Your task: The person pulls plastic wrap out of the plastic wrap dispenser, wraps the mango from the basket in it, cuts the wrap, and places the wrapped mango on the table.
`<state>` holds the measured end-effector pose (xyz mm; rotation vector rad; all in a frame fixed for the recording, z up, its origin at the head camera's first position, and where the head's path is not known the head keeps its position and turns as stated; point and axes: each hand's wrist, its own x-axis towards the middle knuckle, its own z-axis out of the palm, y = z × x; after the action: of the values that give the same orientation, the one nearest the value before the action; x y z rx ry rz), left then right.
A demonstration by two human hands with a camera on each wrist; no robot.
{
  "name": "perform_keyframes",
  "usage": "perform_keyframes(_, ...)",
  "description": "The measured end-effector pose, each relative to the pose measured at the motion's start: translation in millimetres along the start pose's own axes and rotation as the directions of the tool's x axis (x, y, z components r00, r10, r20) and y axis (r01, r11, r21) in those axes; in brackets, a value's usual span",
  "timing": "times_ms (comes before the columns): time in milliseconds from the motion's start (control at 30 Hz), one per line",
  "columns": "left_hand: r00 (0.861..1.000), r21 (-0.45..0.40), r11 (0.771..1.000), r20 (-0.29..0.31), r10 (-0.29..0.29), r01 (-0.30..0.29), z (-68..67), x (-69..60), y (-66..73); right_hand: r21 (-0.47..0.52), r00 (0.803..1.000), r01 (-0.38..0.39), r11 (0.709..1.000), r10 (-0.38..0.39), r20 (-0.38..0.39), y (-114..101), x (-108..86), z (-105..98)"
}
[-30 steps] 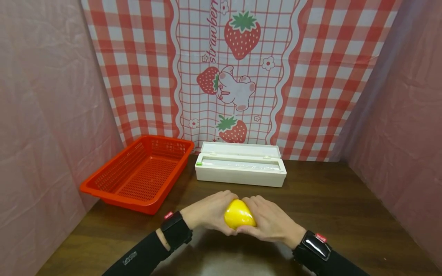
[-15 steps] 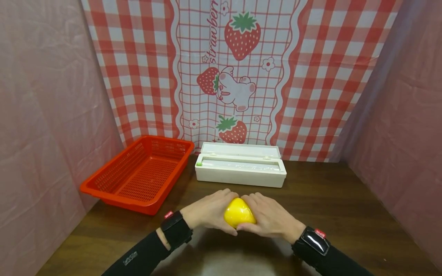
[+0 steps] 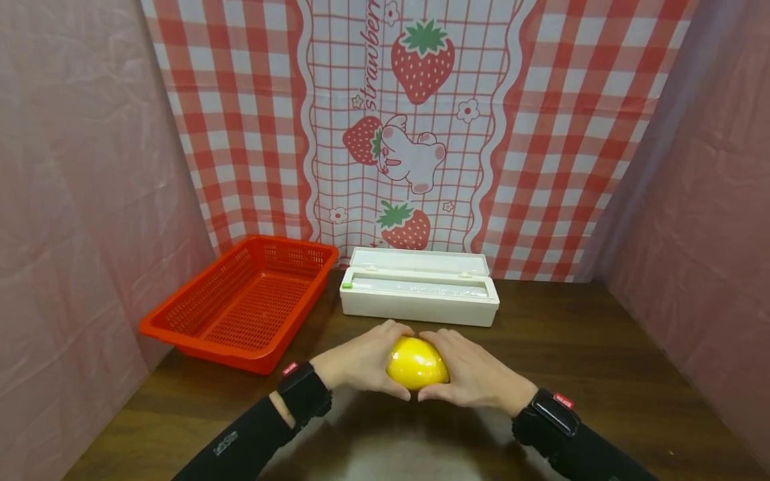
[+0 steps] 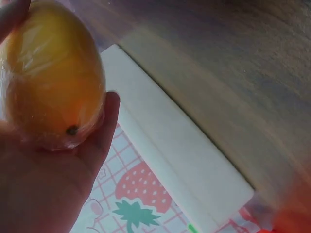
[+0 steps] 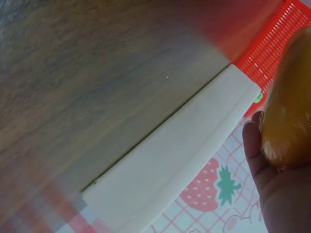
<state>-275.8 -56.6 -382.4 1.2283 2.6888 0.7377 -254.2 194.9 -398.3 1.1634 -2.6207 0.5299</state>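
A yellow mango (image 3: pixel 417 364), glossy with clear plastic film, is held between my two hands above the front middle of the table. My left hand (image 3: pixel 365 361) grips its left side, thumb towards me. On the opposite side my right hand (image 3: pixel 474 369) grips it in the same way. Creased film shows on the mango (image 4: pixel 53 73) in the left wrist view, along with a dark stem spot at one end. Only part of the mango (image 5: pixel 291 111) appears in the right wrist view, cut off by the frame edge.
Behind the hands stands a white cling film dispenser (image 3: pixel 419 306), lid raised and a roll inside. An orange-red plastic basket (image 3: pixel 295 321) sits to its left on the brown wooden table (image 3: pixel 601 374). A checked strawberry cloth (image 3: pixel 541 133) hangs at the back.
The mango has turned between the hands and shows a wider, rounder side. Both hands have shifted slightly away from me, and the thumbs now lie a little apart. Basket and dispenser stay put.
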Motion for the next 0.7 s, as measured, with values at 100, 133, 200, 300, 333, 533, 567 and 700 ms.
perform_keyframes(100, 0.999, -0.005, 1.000, -0.045, -0.010, 0.010, 0.9, 1.5, -3.5, 0.010, 1.000, -0.028, 1.000, 0.028, -0.009, 3, 1.5, 0)
perform_keyframes(133, 0.998, -0.002, 1.000, -0.061, -0.017, 0.017, 1.3, 2.2, -4.4, 0.006, 0.999, -0.036, 0.999, 0.036, -0.013, 4, 2.2, 0)
perform_keyframes(200, 0.995, 0.018, 0.999, -0.091, -0.027, 0.029, 2.3, 3.7, -6.1, -0.014, 0.999, -0.046, 0.999, 0.046, -0.025, 6, 4.2, 1)
perform_keyframes(300, 0.991, 0.037, 0.998, -0.122, -0.045, 0.050, 3.9, 5.7, -8.2, -0.051, 0.997, -0.068, 0.996, 0.066, -0.034, 9, 7.1, 3)
perform_keyframes(333, 0.990, 0.039, 0.998, -0.129, -0.048, 0.054, 4.3, 6.5, -9.1, -0.063, 0.997, -0.076, 0.995, 0.074, -0.034, 9, 8.1, 4)
perform_keyframes(533, 0.988, 0.028, 0.996, -0.130, -0.084, 0.088, 7.6, 9.7, -16.1, -0.060, 0.989, -0.147, 0.987, 0.148, 0.006, 12, 13.2, 9)
perform_keyframes(567, 0.987, 0.024, 0.995, -0.125, -0.096, 0.100, 8.4, 10.0, -17.5, -0.056, 0.988, -0.155, 0.986, 0.157, 0.015, 13, 14.0, 10)
perform_keyframes(700, 0.985, 0.022, 0.990, -0.110, -0.135, 0.139, 11.3, 11.2, -23.1, -0.053, 0.983, -0.174, 0.983, 0.177, 0.045, 17, 17.0, 15)
